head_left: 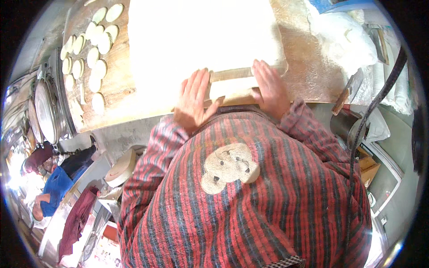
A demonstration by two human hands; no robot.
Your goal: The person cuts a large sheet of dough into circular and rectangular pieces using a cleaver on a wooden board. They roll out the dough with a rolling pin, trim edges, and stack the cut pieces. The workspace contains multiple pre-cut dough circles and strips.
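A wide white sheet of dough [201, 35], washed out by bright light, covers the middle of a floured wooden board [118, 82]. At its near edge, a pale rod-like roll [232, 85] lies crosswise between my hands; whether it is a rolling pin or rolled dough I cannot tell. My left hand [195, 96] rests flat at its left end, fingers stretched forward and thumb apart. Against the right end lies my right hand [270, 87], its fingers also straight and slightly blurred. Both palms press down from above, with neither hand gripping anything.
Several round flat dough pieces [99, 69] lie at the board's left. A white floury plastic bag [346, 40] stands at the far right, near a wooden-handled tool [342, 100] on the edge. A black cable [380, 96] hangs at right. Another person [56, 190] is at lower left.
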